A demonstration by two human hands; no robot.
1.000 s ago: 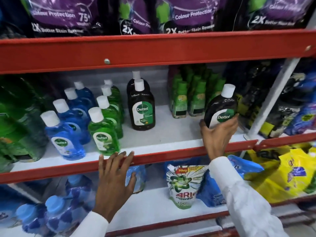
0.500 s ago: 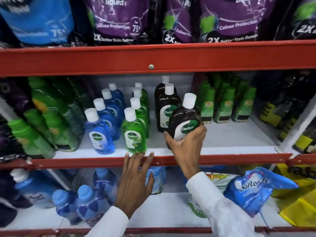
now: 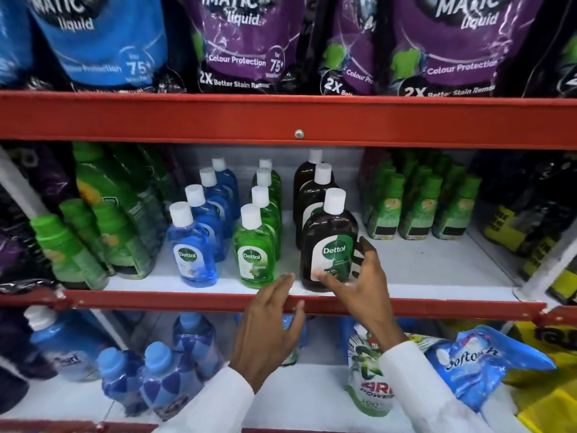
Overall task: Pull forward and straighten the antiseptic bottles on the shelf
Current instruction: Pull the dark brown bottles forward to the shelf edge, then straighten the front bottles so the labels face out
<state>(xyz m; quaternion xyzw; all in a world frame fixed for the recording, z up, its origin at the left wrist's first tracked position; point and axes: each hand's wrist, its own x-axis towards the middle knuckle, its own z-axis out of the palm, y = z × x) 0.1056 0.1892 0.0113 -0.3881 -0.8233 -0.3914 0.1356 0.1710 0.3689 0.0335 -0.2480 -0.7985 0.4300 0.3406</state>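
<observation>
A brown antiseptic bottle (image 3: 327, 232) with a white cap stands upright at the front of the white shelf, just behind its red edge (image 3: 156, 300). My right hand (image 3: 359, 289) wraps it, thumb on the lower label and fingers round its right side. Two more brown bottles (image 3: 312, 195) line up behind it. To the left run a row of green antiseptic bottles (image 3: 254, 254) and a row of blue ones (image 3: 192, 254), labels facing out. My left hand (image 3: 271, 320) is spread open against the red edge, holding nothing.
Small green-capped bottles (image 3: 418, 210) fill the shelf to the right, tall green bottles (image 3: 103, 214) lean at the left. Purple and blue detergent pouches (image 3: 243, 42) hang above. Below are blue bottles (image 3: 165, 379), a detergent pouch (image 3: 371, 382) and a blue softener pouch (image 3: 474, 367).
My right hand carried the brown bottle leftward from the shelf's right side and set it upright in front of the other two brown bottles. My left hand stayed on the red edge.
</observation>
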